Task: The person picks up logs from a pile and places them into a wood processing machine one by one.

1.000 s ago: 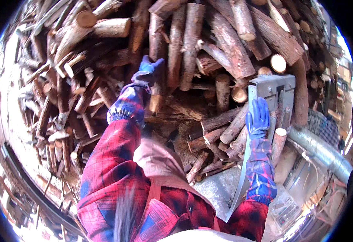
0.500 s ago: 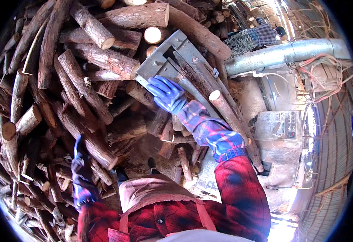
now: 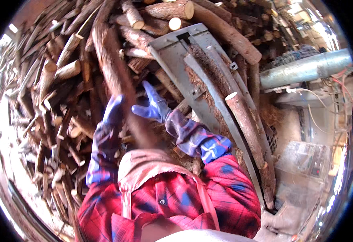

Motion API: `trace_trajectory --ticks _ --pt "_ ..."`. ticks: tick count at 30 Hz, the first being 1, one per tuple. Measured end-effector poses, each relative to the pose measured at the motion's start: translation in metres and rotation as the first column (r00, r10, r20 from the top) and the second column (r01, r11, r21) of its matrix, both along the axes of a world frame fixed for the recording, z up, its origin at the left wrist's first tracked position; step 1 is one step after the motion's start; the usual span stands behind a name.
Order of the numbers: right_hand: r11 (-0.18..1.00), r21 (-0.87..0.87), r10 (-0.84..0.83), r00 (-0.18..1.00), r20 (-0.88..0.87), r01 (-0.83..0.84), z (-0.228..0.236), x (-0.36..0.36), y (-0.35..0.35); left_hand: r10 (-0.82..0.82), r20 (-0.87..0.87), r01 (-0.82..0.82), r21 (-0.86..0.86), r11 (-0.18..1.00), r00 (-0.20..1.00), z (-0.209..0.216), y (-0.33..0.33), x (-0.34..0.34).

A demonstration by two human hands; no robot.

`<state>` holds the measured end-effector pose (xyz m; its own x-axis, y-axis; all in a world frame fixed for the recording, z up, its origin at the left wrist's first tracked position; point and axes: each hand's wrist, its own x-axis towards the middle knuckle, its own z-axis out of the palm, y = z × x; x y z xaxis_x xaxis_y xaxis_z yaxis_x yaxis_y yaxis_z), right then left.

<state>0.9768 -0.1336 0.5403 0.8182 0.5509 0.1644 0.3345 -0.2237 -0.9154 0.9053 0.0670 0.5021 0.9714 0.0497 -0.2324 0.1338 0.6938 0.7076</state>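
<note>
A long, thick log [image 3: 108,60] with rough bark slants across the area in front of me, its near end smeared by motion. My left hand [image 3: 113,109], in a blue glove, is closed against the log's left side; part of its grip is blurred. To the log's right, my right hand [image 3: 151,105] is open, thumb and fingers spread, in a matching glove. It holds nothing and seems apart from the bark. Beside it stands a grey metal feed trough [image 3: 172,50] with bark crumbs inside. A thinner log [image 3: 243,121] lies lengthwise in that trough.
Piled logs [image 3: 67,70] fill the left and far side. One thick log [image 3: 229,36] lies along the trough's far right. A large silver pipe [image 3: 301,69] crosses at right, above a dusty machine housing [image 3: 301,159]. Partly hidden beyond the pipe is another person [image 3: 307,51].
My right hand has left the trough's edge and come left and nearer, fingers spread. My left hand has risen rightward with the long log, which now stretches between my hands. My view has turned.
</note>
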Motion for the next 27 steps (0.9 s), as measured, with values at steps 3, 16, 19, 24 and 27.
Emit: trace_trajectory --ticks 3,16,19,24,27 --pt "0.869 0.495 0.264 0.826 -0.499 0.021 0.068 -0.021 -0.014 0.098 0.136 -0.119 0.151 0.981 0.986 0.108 -0.048 0.022" --pt "0.567 -0.714 -0.146 0.903 0.404 0.411 0.087 0.129 -0.303 -0.034 0.06 -0.005 0.561 0.828 0.998 0.07 -0.109 0.01" --pt "0.725 -0.594 -0.119 0.913 0.39 0.349 0.095 0.106 -0.296 0.122 -0.158 -0.009 0.573 0.819 0.98 0.01 -0.045 -0.074" --pt "0.37 -0.8 0.059 0.848 0.527 0.472 0.087 0.1 -0.286 0.302 -0.391 0.053 0.682 0.73 0.87 -0.079 0.043 -0.202" --pt "0.77 -0.401 0.025 0.605 0.796 0.497 0.095 0.088 -0.237 0.321 -0.577 0.294 0.727 0.621 0.751 -0.062 0.063 -0.195"
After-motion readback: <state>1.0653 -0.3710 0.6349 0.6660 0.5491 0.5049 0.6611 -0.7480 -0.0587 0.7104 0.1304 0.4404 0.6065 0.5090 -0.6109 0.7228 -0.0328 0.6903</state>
